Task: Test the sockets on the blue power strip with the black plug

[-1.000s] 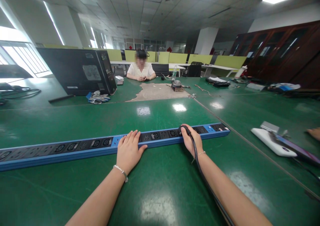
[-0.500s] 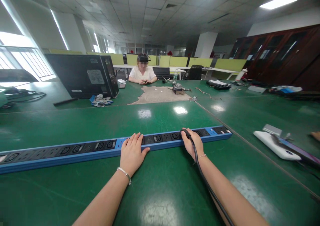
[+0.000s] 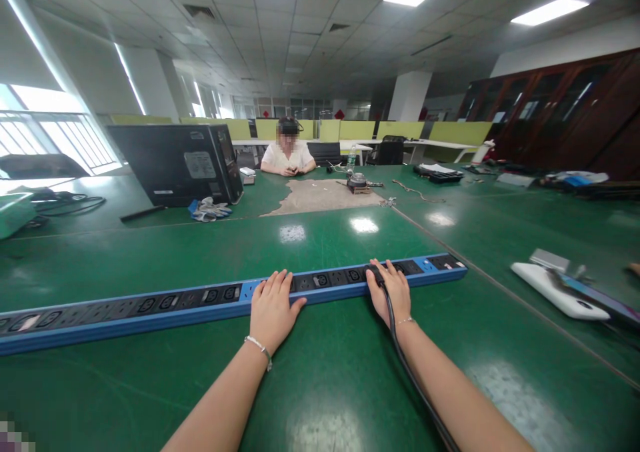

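Observation:
A long blue power strip (image 3: 200,311) with black sockets lies across the green table (image 3: 320,359). My left hand (image 3: 274,305) rests over its middle, fingers across the top and thumb along the front side, gripping it. Farther right, my right hand (image 3: 393,292) holds a black plug (image 3: 374,274) at the strip's sockets. Whether the plug is fully seated is hidden by the fingers. From it a black cable (image 3: 407,365) runs down along my right forearm.
A black computer case (image 3: 175,165) stands at the back left, with gloves (image 3: 210,210) beside it. A person (image 3: 289,152) sits across the table. A small device (image 3: 357,183) lies near the table's worn patch. White and purple items (image 3: 560,291) lie at the right.
The camera view has tilted and shifted slightly, so the scene appears a little lower and to the right. Both hands keep their places on the strip and plug.

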Action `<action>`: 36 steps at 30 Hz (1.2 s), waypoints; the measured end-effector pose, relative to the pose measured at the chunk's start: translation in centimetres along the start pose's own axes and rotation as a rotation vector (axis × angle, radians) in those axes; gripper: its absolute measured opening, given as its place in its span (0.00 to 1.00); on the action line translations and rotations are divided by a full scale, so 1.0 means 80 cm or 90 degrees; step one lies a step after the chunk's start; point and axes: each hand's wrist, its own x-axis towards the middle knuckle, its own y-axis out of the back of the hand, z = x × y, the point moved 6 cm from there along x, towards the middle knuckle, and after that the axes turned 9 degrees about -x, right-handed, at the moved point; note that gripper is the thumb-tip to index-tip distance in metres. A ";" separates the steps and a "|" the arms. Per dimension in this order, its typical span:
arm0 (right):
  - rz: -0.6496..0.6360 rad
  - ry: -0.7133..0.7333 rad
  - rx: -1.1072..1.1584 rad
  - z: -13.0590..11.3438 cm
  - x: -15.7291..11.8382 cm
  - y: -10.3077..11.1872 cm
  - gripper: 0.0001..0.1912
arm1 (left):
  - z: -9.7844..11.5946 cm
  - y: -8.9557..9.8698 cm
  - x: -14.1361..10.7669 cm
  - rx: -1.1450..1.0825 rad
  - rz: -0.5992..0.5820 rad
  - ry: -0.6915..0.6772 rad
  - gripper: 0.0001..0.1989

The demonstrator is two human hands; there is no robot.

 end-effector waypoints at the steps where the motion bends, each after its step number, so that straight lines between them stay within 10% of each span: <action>1: -0.001 -0.008 0.016 0.001 0.001 -0.001 0.20 | 0.000 0.000 0.000 -0.001 0.002 0.000 0.25; 9: 0.134 -0.207 0.334 0.007 -0.003 0.025 0.22 | 0.000 -0.001 0.000 -0.014 0.010 -0.001 0.26; 17: -0.071 -0.046 0.397 -0.115 -0.008 0.003 0.17 | -0.001 0.000 0.000 -0.023 0.007 0.007 0.25; 36: -0.172 0.159 -0.086 -0.217 -0.003 -0.004 0.16 | 0.001 0.002 0.001 -0.063 0.003 0.014 0.23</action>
